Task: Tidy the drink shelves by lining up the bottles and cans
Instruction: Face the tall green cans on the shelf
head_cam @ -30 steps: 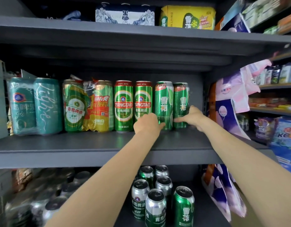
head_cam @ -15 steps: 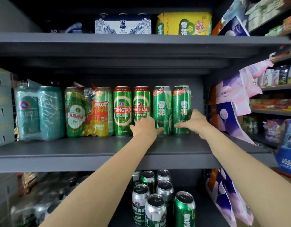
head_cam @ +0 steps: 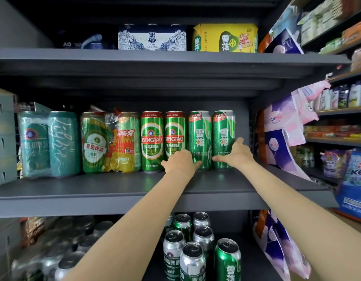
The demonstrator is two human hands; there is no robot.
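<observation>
Shelving: a dark grey middle shelf (head_cam: 114,191) is running across the view at chest height; another shelf is sitting above it and a lower one below, all carrying beer.
Row on the middle shelf: from the left, two teal wrapped cans (head_cam: 48,144), a green and yellow shrink-wrapped pack (head_cam: 110,141), two Tsingtao cans (head_cam: 163,138), then two green Snow cans at the right end; all are standing upright.
Lower shelf: loose silver and green cans (head_cam: 192,248) are clustering in an uneven bunch, tops facing up.
Left Snow can (head_cam: 198,136): standing just beside the second Tsingtao can; the left hand (head_cam: 180,161) is curling round its lower part, thumb towards the right.
Right Snow can (head_cam: 223,136): standing last in the row, close to its twin; the right hand (head_cam: 236,154) is wrapping its base, fingers reaching up its right side.
Key relation: each can's long axis is vertical and each is sitting directly ahead of its own hand; any squaring-up will likely be a slide along the shelf, not a lift.
</observation>
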